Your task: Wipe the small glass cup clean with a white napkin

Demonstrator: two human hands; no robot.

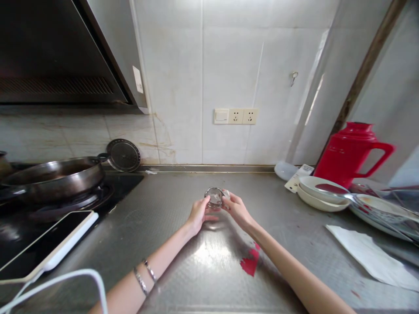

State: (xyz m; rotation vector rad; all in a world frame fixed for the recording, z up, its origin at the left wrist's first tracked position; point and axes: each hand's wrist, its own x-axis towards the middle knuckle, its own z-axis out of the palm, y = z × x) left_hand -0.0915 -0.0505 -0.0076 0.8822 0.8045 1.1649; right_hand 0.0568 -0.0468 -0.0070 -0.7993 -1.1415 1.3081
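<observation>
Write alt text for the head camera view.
The person's left hand and right hand hold a small, round, clear vessel over a metal countertop. A pan sits on the stove to the left; a red jug and stacked bowls stand to the right.

Bright, diffuse light washes out the top of the tiled wall. On the metal counter, white glare pools below the left hand and the right hand; the glass dish between them looks soft in detail. The range hood sinks into near-black at upper left. Wide-angle distortion tilts the red jug and stretches the plate at the right edge.
</observation>
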